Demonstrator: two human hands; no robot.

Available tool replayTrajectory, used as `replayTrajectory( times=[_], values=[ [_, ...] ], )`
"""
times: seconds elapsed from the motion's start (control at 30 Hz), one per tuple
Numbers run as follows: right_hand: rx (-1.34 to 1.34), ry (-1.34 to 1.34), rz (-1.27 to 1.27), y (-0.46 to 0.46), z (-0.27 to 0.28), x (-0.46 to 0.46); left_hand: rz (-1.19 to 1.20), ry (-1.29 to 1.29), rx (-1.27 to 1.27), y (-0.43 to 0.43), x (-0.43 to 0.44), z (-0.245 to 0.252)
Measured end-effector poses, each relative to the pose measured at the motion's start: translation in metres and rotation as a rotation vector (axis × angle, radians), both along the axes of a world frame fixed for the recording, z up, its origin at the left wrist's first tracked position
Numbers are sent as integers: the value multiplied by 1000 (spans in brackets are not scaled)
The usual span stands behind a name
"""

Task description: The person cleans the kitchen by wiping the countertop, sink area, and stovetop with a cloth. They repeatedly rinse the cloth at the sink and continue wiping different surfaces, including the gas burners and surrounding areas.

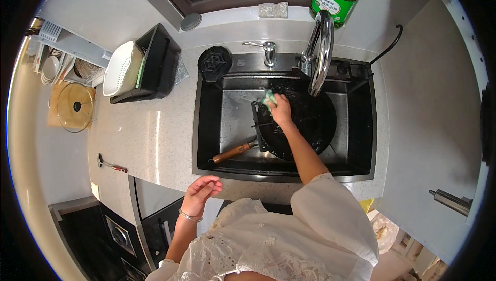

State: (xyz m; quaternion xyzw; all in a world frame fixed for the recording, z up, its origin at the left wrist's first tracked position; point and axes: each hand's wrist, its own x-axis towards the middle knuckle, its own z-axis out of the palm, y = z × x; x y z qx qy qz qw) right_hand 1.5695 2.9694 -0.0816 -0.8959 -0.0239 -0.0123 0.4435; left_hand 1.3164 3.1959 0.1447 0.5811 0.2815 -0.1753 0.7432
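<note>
My right hand [281,110] grips a crumpled green-and-white cloth or sponge [269,99] over the left rim of a wet black wok [316,126]. The wok rests in a dark metal sink [234,114]. A wooden handle [234,153], seemingly the wok's, points toward the sink's front left corner. Along the wok's left side shows a black metal grate [255,115], partly hidden. Just outside the front edge of the sink, my left hand [201,192] hovers with loosely bent fingers, holding nothing. It wears a bracelet at the wrist.
A chrome faucet [322,52] arches over the wok. Behind the sink stand a soap dispenser [270,53] and a green detergent bottle [336,0]. To the left are a black bin [159,68] with a white basket [121,70], a glass lid [75,107] and a peeler-like tool [112,165].
</note>
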Motion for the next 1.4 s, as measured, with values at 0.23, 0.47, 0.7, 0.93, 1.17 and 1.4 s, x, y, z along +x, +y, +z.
replayTrajectory(
  times=[0.23, 0.47, 0.7, 0.93, 1.17, 1.4],
  values=[
    [-148, 203, 418, -46, -21, -19, -9, 46, 13, 3, -9, -6],
    [-105, 507, 48, -45, -42, -43, -242, 13, 46, -8, 38, -52],
    [-90, 3, 173, -8, 0, -10, -138, 192, 18, -67, 145, -149],
    [-242, -72, 136, -2, 13, 3, -126, 235, 81, -76, 166, -192],
    [-225, -76, 261, -18, -12, -16, -172, 241, 30, -67, 163, -180],
    [-422, 326, 519, -49, -37, -44, -125, 244, 28, -40, 146, -152]
  ],
)
